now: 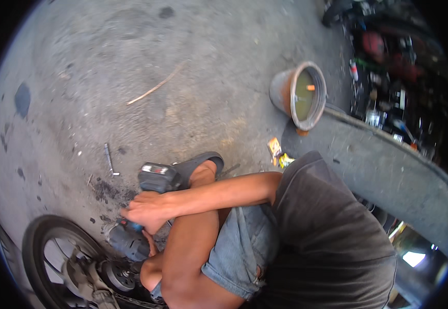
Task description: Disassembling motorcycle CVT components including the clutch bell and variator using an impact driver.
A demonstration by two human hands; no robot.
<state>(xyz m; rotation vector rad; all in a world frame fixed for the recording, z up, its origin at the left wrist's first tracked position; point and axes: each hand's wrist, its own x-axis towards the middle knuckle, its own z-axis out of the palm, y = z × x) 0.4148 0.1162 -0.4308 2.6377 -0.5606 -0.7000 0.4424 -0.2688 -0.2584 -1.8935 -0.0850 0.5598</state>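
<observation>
My right hand [149,208] is closed round the handle of a cordless impact wrench [126,242]. The tool's dark battery [159,177] sticks out beyond my fist, by my sandalled foot. Partly hidden behind my leg, my left hand [152,244] lies against the body of the same tool, its fingers curled there. The tool's front end is close to the hub [118,275] of a motorcycle wheel [41,247] at the lower left. Whether it touches a nut there is hidden.
An L-shaped wrench [109,159] lies on the stained concrete floor. Farther off is a thin stick [157,85]. A bucket of greenish water [283,95] stands beside a long grey panel [378,159], near an orange packet [274,148]. Tools and parts clutter the right side.
</observation>
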